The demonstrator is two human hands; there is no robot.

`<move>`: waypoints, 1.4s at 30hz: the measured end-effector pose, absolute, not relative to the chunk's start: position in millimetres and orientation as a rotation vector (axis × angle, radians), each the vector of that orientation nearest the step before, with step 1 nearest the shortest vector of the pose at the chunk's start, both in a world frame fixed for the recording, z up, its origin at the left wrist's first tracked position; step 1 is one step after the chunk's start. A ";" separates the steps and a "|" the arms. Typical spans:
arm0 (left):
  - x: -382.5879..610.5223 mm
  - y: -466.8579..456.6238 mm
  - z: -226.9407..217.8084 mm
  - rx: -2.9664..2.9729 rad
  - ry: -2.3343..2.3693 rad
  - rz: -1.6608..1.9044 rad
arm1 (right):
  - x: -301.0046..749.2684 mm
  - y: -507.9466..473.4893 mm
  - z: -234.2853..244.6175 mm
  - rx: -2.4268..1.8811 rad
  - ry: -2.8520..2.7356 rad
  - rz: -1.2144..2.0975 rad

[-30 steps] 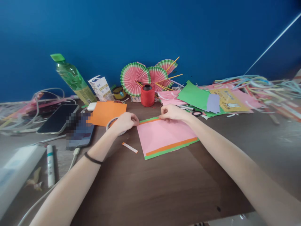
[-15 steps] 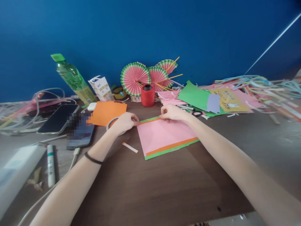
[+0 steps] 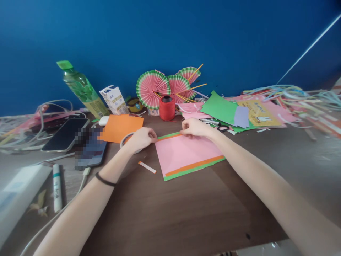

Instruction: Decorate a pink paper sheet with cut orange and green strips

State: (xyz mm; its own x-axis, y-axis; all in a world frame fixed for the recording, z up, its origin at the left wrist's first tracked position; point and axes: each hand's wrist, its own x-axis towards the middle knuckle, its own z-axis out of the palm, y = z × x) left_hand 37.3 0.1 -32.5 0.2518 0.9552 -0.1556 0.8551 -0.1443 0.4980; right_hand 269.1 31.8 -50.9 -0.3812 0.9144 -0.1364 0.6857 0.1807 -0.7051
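Note:
A pink paper sheet (image 3: 186,153) with orange and green strips along its near and far edges lies flat on the dark wooden table (image 3: 170,213). My left hand (image 3: 141,138) is closed, fingers pinched at the sheet's far left corner on the orange strip (image 3: 169,136). My right hand (image 3: 194,127) is closed too, pinching the same strip further right along the far edge. A roll of tape (image 3: 125,139) sits partly under my left hand. A small white and orange scrap (image 3: 147,167) lies left of the sheet.
Behind stand a red thread spool (image 3: 167,108), paper fans (image 3: 153,89), a green bottle (image 3: 81,89), a carton (image 3: 115,100) and an orange sheet (image 3: 121,128). Phones (image 3: 66,134), cables and a marker (image 3: 57,186) lie left. Coloured paper and strips (image 3: 253,112) pile up at right.

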 end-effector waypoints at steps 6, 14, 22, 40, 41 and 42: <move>33.9 2.3 -35.3 2.111 1.581 0.283 | 270.2 31.6 -50.0 -1.479 -2.137 1.058; 22.0 15.6 -43.3 2.217 1.462 0.233 | 273.3 33.9 -50.9 -1.419 -2.131 1.127; 33.0 0.5 -32.7 2.358 1.609 0.275 | 273.9 35.6 -52.5 -1.410 -2.125 1.156; 80.9 -49.5 -67.3 2.880 1.714 0.030 | 275.0 39.3 -55.8 -1.338 -2.067 1.234; 81.6 -50.2 -67.6 2.904 1.719 0.032 | 275.2 39.6 -56.0 -1.334 -2.065 1.235; 82.4 -50.8 -68.4 2.913 1.728 0.024 | 275.4 39.9 -56.4 -1.333 -2.065 1.237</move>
